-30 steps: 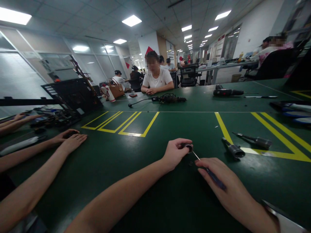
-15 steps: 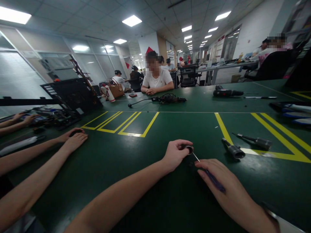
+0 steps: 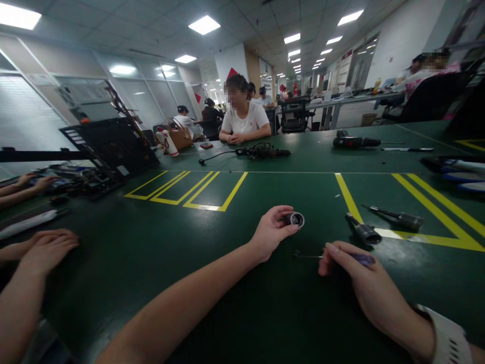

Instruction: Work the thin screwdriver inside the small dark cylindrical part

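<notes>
My left hand point(image 3: 273, 231) is closed around a short hollow metal cylinder point(image 3: 296, 220), its open end turned toward me and some detail showing inside. In my right hand point(image 3: 358, 273) is a thin screwdriver point(image 3: 364, 259) with a purple handle, held between thumb and fingers. Its slim shaft points left, close to the tabletop. The tip lies by a couple of tiny rings point(image 3: 296, 253) on the green table; whether it touches them I cannot tell. To the right lie two metal tool parts, a wide-mouthed socket with a shank point(image 3: 367, 233) and a longer one point(image 3: 407, 220).
Yellow tape point(image 3: 206, 207) marks the green tabletop point(image 3: 227, 273). A power drill point(image 3: 356, 142) and a bundle of black cables point(image 3: 261, 151) lie farther back. Another person's hands point(image 3: 53, 247) rest at left; a person in white point(image 3: 246, 121) sits opposite.
The screwdriver has come away from the cylinder and swung down level toward the tiny rings. My left hand has turned the cylinder's opening toward me. The neighbour's hands have drawn back left.
</notes>
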`<state>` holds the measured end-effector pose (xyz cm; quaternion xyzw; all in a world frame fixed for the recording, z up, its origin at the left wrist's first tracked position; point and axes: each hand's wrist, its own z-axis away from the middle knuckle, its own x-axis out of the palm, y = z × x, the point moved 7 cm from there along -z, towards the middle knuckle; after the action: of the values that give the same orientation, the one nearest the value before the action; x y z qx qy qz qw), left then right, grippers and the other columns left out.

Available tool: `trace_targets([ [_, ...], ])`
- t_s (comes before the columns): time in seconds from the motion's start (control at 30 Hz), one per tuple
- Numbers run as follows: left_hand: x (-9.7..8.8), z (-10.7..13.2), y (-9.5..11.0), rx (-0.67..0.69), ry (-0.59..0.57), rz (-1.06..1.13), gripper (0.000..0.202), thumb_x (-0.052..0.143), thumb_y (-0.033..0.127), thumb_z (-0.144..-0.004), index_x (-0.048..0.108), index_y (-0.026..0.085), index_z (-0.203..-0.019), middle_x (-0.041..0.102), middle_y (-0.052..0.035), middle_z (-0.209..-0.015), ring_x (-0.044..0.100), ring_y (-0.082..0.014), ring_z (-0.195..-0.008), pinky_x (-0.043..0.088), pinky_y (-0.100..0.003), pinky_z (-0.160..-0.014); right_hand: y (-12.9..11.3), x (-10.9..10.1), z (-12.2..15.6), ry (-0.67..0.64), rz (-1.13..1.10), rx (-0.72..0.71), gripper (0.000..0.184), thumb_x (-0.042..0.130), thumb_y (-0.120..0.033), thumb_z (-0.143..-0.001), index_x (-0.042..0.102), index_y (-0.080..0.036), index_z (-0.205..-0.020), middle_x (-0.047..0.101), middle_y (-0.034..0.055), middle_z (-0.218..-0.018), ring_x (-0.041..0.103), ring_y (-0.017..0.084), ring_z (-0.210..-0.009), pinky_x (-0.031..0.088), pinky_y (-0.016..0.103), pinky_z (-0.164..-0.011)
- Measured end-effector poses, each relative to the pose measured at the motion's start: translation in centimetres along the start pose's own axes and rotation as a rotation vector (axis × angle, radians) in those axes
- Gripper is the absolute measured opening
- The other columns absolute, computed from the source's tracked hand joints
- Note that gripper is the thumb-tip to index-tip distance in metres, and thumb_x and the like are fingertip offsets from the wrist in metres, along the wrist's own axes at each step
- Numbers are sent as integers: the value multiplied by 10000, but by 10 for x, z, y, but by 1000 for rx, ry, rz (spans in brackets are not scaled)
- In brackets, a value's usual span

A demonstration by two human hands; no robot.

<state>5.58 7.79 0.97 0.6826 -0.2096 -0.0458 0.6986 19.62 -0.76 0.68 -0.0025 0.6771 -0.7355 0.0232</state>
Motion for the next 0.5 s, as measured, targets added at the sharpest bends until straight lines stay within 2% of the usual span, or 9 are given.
trace_targets([
  [0.13, 4, 3, 19, 15, 0, -27, 349, 722, 58, -650, 576, 139, -956, 633, -59, -961, 633, -183, -885, 490, -405, -863, -3, 1, 0, -10, 55, 10, 386, 478, -511, -850, 619, -211, -652, 630, 7, -654, 574, 202, -702, 400, 333, -699],
  [0.27, 9, 11, 40, 13, -23, -36, 324, 717, 61, -657, 593, 135, -947, 646, -56, -932, 641, -180, -850, 496, -388, -844, -9, 3, 0, -21, 202, 10, 413, 443, -518, -858, 625, -211, -648, 637, 14, -671, 586, 204, -706, 408, 332, -694],
  [0.4, 13, 36, 51, -73, -18, 23, 313, 721, 103, -672, 623, 133, -969, 665, -66, -936, 643, -193, -873, 502, -371, -833, -22, 3, 5, -33, 345, -33, 443, 410, -520, -853, 617, -218, -602, 623, 13, -621, 578, 191, -622, 415, 314, -606],
  [0.5, 10, 65, 47, -180, 75, 97, 325, 724, 152, -690, 642, 137, -1004, 677, -79, -952, 651, -200, -878, 497, -375, -855, -33, 6, 12, -65, 433, -96, 456, 435, -503, -826, 561, -225, -487, 562, 2, -505, 535, 176, -521, 392, 304, -531],
])
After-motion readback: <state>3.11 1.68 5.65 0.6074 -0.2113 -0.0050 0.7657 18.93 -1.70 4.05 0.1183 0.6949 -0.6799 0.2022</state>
